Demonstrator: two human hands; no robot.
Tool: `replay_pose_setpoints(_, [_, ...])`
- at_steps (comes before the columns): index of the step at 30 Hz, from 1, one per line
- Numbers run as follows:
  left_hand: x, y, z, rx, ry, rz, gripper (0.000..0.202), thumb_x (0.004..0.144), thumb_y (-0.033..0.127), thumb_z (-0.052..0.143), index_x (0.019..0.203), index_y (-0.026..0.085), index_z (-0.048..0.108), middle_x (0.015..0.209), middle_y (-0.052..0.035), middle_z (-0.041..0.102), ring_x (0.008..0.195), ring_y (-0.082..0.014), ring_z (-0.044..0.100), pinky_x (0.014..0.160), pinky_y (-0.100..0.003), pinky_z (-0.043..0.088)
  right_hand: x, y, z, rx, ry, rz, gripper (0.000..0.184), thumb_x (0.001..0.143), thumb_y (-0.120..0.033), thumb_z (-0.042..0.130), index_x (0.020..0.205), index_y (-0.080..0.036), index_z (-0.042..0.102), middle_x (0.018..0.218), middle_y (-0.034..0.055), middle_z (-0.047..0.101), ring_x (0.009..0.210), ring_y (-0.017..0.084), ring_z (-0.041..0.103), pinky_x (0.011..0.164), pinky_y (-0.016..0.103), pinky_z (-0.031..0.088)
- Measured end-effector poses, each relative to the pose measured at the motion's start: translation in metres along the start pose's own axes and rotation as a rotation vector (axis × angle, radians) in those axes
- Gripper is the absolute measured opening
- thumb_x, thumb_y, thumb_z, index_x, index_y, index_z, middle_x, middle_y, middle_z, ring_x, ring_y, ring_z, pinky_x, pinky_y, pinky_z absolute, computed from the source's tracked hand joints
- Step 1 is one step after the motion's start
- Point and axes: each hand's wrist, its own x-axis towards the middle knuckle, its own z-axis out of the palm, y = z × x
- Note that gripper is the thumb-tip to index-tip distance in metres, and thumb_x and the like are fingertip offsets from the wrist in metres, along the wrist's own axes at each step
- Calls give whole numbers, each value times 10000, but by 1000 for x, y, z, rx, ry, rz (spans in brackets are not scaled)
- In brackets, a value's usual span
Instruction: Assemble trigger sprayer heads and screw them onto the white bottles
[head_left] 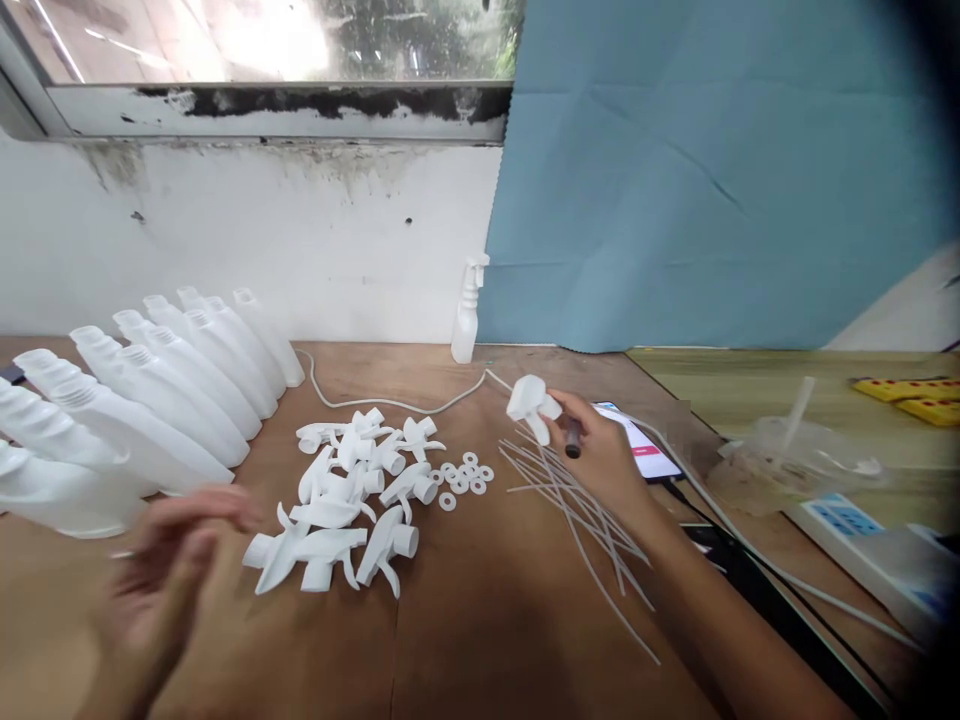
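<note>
Right hand (600, 455) pinches a trigger sprayer head (531, 400) at the fingertips, right of centre over the far end of the dip tubes (577, 515). A dark pen-like thing (572, 440) is tucked in the same grip. Left hand (172, 560) is blurred at near left, fingers spread, nothing visibly held. Risk: the crowded fingertip grip could slip and drop the head onto the tubes or the phone (641, 448) just beside.

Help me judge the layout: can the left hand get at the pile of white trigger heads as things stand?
Probably yes. The left hand hangs just beside the pile of trigger heads, with only bare table between them.
</note>
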Motion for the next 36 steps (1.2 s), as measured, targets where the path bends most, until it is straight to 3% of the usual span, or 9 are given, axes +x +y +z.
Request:
replay_pose_setpoints(4, [-27, 24, 79, -411, -805, -238, 249, 923, 416, 543, 838, 199, 631, 725, -41, 630, 697, -173, 583, 656, -289, 455, -18, -19, 19, 145, -59, -47, 280, 830, -370, 622, 1064, -218, 657, 757, 26, 647, 644, 166, 562, 638, 274, 441])
replay_pose_setpoints(7, [-30, 30, 123, -642, -1073, -422, 263, 892, 440, 599, 922, 179, 584, 737, -33, 618, 652, -142, 575, 641, -266, 439, -31, -19, 32, 269, -123, -77, 269, 791, -352, 694, 1039, -249, 681, 748, 23, 644, 644, 177, 550, 651, 288, 440])
replay_pose_setpoints(9, [-19, 27, 142, -720, -1031, -456, 282, 878, 446, 619, 947, 177, 569, 729, -14, 589, 611, -117, 546, 613, -245, 422, -37, -14, 37, 324, -178, -103, 287, 769, -337, 727, 1045, -267, 694, 779, 33, 657, 653, 186, 548, 679, 306, 440])
replay_pose_setpoints(15, [27, 9, 162, -822, -497, -492, 338, 874, 416, 626, 731, 172, 441, 621, 52, 374, 501, -55, 314, 482, -191, 262, -43, 1, 49, 279, -221, -139, 311, 797, -304, 704, 1106, -282, 682, 769, 33, 648, 639, 187, 528, 689, 330, 444])
replay_pose_setpoints(20, [26, -2, 164, -793, -557, -595, 300, 867, 453, 632, 884, 213, 453, 728, 49, 356, 546, -61, 311, 458, -164, 232, -51, -5, 58, 258, -234, -202, 355, 812, -273, 685, 1165, -300, 659, 860, 41, 698, 639, 181, 570, 682, 331, 474])
replay_pose_setpoints(25, [20, -7, 164, -661, -748, -462, 362, 860, 448, 650, 1085, 239, 459, 884, 17, 481, 639, -73, 431, 545, -185, 372, -59, -18, 59, 185, -235, -299, 368, 839, -260, 658, 1203, -280, 610, 875, 40, 703, 675, 175, 619, 665, 306, 506])
replay_pose_setpoints(29, [22, -4, 163, -601, -897, -415, 349, 847, 403, 676, 1079, 188, 530, 979, -39, 568, 868, -140, 546, 724, -225, 458, -59, -23, 61, 140, -215, -392, 327, 889, -287, 604, 1209, -230, 566, 952, 67, 698, 742, 173, 642, 687, 294, 524])
replay_pose_setpoints(31, [23, -2, 163, -589, -922, -462, 321, 855, 406, 661, 1033, 165, 547, 907, -40, 588, 799, -137, 562, 667, -222, 462, -60, -22, 63, 165, -230, -411, 342, 919, -335, 570, 1239, -221, 533, 934, 64, 682, 740, 162, 632, 696, 287, 527])
replay_pose_setpoints(36, [28, -7, 164, -753, -831, -669, 270, 889, 423, 565, 955, 168, 503, 794, -36, 602, 635, -155, 584, 519, -246, 460, -63, -13, 63, 452, -210, -140, 589, 913, -650, 378, 1327, -234, 431, 1074, 90, 594, 803, 168, 623, 712, 317, 538])
